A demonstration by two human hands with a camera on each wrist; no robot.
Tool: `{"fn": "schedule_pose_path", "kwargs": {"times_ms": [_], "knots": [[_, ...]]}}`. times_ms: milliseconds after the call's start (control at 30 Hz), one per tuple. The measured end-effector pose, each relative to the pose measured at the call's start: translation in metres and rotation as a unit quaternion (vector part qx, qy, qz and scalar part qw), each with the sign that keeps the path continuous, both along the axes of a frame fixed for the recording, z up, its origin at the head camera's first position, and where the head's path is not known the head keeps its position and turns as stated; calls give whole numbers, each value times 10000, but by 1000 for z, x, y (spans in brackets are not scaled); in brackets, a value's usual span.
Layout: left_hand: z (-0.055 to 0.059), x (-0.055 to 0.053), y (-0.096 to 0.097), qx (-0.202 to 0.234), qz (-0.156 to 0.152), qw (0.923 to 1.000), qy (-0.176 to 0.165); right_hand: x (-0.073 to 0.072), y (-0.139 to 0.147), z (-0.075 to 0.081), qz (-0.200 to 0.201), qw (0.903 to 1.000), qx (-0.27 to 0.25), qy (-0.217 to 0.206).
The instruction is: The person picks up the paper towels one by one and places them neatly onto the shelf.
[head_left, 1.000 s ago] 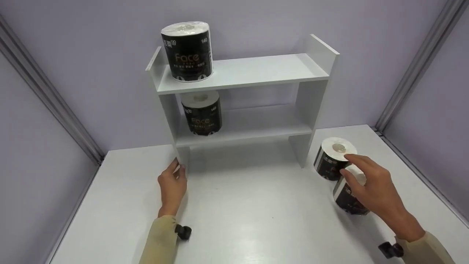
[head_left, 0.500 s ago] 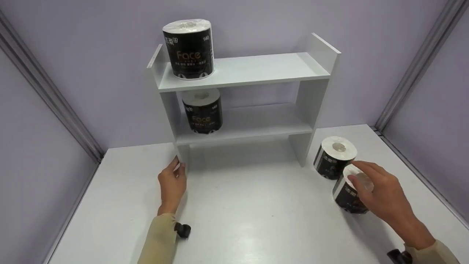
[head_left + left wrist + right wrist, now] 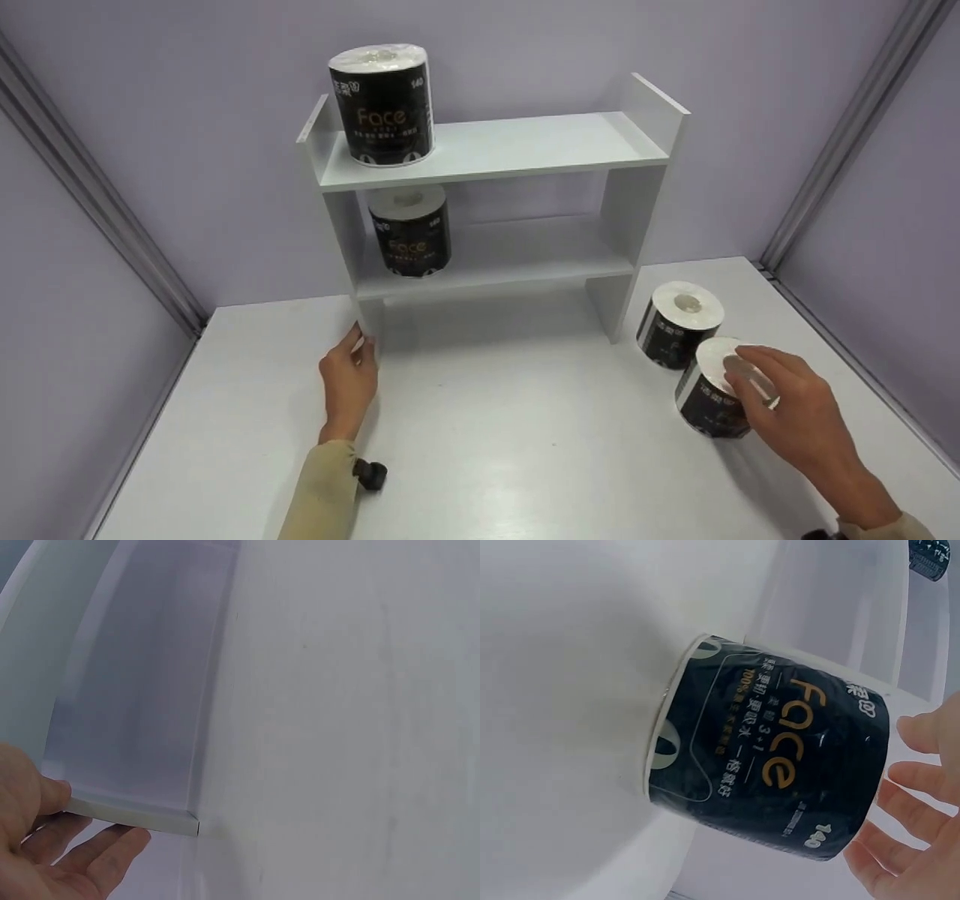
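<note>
A white two-tier shelf (image 3: 525, 146) stands toward the back of the table. My left hand (image 3: 349, 386) pinches the lower front of its left side panel (image 3: 142, 816), thumb on one face and fingers on the other. To the right of the shelf, a toilet paper roll (image 3: 705, 409) with a black "Face" wrapper stands upright. My right hand (image 3: 799, 409) is at the top of this roll, thumb and fingers apart and loosely bent; in the right wrist view the fingertips (image 3: 911, 735) are right by its top edge. Just behind it stands a second roll (image 3: 667, 341).
One wrapped roll (image 3: 384, 112) is at the left end of the top shelf board, another roll (image 3: 412, 240) directly below on the middle board. Pale walls with metal corner posts (image 3: 840, 142) enclose the white table (image 3: 480, 450).
My right hand has drawn back toward the near right, off the rear roll, uncovering more of the near roll's top. The left hand keeps its place at the panel.
</note>
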State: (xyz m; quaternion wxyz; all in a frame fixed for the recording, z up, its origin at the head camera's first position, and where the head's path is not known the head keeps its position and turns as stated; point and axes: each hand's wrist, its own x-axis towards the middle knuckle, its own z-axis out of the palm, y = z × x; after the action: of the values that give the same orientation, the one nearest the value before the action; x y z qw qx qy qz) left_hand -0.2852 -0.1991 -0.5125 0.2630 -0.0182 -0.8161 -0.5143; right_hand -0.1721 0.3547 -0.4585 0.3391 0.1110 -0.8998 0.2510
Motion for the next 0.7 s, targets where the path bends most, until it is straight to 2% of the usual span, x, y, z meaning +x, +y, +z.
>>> {"fn": "schedule_pose_path", "kwargs": {"times_ms": [267, 500, 700], "knots": [[0, 3, -1, 23, -20, 10000, -73, 4, 4, -6, -135, 9997, -11, -212], [0, 2, -1, 32, -18, 9999, -103, 5, 5, -14, 83, 9999, 26, 103], [0, 1, 0, 53, -32, 9999, -114, 7, 5, -16, 180, 9998, -3, 98]]}}
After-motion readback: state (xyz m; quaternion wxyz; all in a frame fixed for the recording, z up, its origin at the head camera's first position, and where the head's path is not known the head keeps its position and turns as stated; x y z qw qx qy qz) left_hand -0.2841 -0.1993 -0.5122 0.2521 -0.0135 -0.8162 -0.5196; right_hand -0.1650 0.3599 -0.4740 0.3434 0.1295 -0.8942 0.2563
